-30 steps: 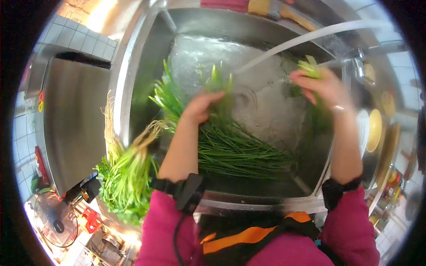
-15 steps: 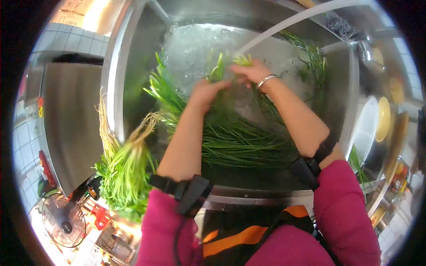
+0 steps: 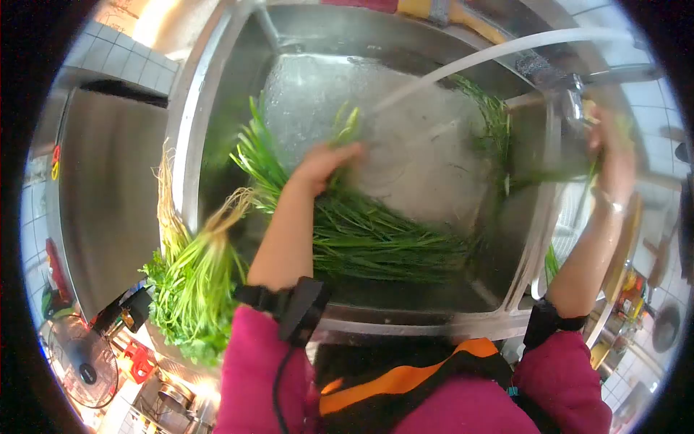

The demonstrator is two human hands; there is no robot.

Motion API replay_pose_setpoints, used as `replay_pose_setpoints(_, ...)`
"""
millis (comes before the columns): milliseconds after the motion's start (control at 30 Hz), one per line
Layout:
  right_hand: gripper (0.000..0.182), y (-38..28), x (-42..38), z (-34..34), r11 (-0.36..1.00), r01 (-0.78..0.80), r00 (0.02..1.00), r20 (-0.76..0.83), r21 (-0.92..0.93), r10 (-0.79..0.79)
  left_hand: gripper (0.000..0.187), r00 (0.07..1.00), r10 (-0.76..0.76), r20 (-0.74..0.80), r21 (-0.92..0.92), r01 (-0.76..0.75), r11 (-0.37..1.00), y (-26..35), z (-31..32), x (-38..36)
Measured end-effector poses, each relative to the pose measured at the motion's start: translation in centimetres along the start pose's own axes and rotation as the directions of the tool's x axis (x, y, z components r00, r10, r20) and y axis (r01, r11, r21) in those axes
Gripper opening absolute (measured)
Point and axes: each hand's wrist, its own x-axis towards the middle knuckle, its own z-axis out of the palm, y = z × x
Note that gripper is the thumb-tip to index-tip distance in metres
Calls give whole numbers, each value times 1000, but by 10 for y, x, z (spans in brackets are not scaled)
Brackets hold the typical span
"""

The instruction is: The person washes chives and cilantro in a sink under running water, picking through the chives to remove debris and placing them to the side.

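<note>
Long green leafy stalks (image 3: 383,235) lie in the water of the metal sink (image 3: 217,108). My left hand (image 3: 324,165) is over the water, closed around a few of the stalks, whose pale tips (image 3: 347,123) stick up past the fingers. Off to the right, my right hand (image 3: 613,155) is blurred beyond the sink's right edge, near the tap. Green leaves trail from it back toward the sink, so it is closed on some stalks. More loose stalks (image 3: 493,119) float at the sink's right side.
A pale hose (image 3: 506,49) arches over the sink from the metal tap (image 3: 575,101). Leafy greens with roots (image 3: 199,289) hang over the left rim. A white basket (image 3: 571,210) stands at the right, a fan (image 3: 83,362) at lower left.
My right hand has moved from the middle of the sink out past its right edge, trailing green stalks. My left hand has shifted slightly left and down. The view has tilted a little.
</note>
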Motion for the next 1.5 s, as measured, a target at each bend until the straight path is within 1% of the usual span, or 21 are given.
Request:
replay_pose_setpoints(33,25,-12,-9,12,979,75,986,161,-191,-44,27,1000,4,2,4,-4,1000,2,0,-2)
replay_pose_setpoints(67,24,-15,-16,36,956,162,963,251,-244,-99,29,1000,-3,20,-131,5,991,6,2,-6)
replay_pose_setpoints(100,20,-14,-22,61,998,-37,884,468,59,6,31,999,-7,37,-262,16,965,8,2,-10)
replay_pose_setpoints(133,19,4,-26,92,970,-159,802,597,185,17,31,999,0,33,-254,8,967,9,3,-12)
replay_pose_setpoints(200,24,20,-36,155,950,-293,661,741,113,116,31,993,115,-17,-231,-116,966,7,4,-14)
replay_pose_setpoints(233,25,23,-42,182,799,-583,541,803,144,250,31,994,112,-18,-220,-113,969,7,2,-11)
replay_pose_setpoints(300,28,36,-46,228,686,-717,470,813,123,345,30,992,101,77,-204,-83,975,1,-2,-6)
replay_pose_setpoints(333,28,34,-48,237,673,-729,464,814,126,350,30,993,86,77,-193,-70,979,1,-1,-6)
replay_pose_setpoints(400,28,33,-51,251,724,-637,569,796,265,209,32,996,69,54,-204,-57,977,0,1,-9)
replay_pose_setpoints(533,41,46,-54,277,726,-648,492,854,230,169,29,997,28,67,-156,-17,988,2,3,-7)
replay_pose_setpoints(600,38,49,-57,282,807,-552,648,717,210,257,25,996,3,90,-153,11,988,0,-1,-4)
replay_pose_setpoints(700,23,47,-57,266,818,-550,613,747,169,258,24,991,127,-48,-120,-132,984,-13,-4,11)
replay_pose_setpoints(800,18,66,-53,264,748,-600,563,815,286,140,25,995,4,-95,-91,-13,996,-11,-2,9)
replay_pose_setpoints(933,17,76,-38,248,715,-655,550,803,244,229,25,996,27,-81,-112,-36,993,-6,-3,5)
replay_pose_setpoints(1000,21,77,-30,232,613,-685,612,767,394,192,23,991,-81,-105,-99,71,993,-1,-2,3)
replay_pose_setpoints(1100,26,71,-46,228,475,-747,610,764,466,210,23,1000,-10,-12,-30,10,999,3,7,1)
replay_pose_setpoints(1200,28,64,-65,241,500,-785,513,836,366,195,25,997,44,70,-10,-43,999,4,14,-4)
replay_pose_setpoints(1367,24,63,-77,252,490,-790,523,822,369,225,27,997,-7,73,-41,10,999,1,11,-4)
replay_pose_setpoints(1433,17,69,-75,251,732,-643,566,783,224,258,27,998,-29,51,-63,32,998,0,10,0)
replay_pose_setpoints(1467,17,73,-73,249,733,-643,566,782,222,260,28,997,-57,50,-97,62,993,-1,9,1)
replay_pose_setpoints(1500,15,73,-69,245,631,-736,499,826,245,262,28,995,-83,52,-133,89,987,-2,7,4)
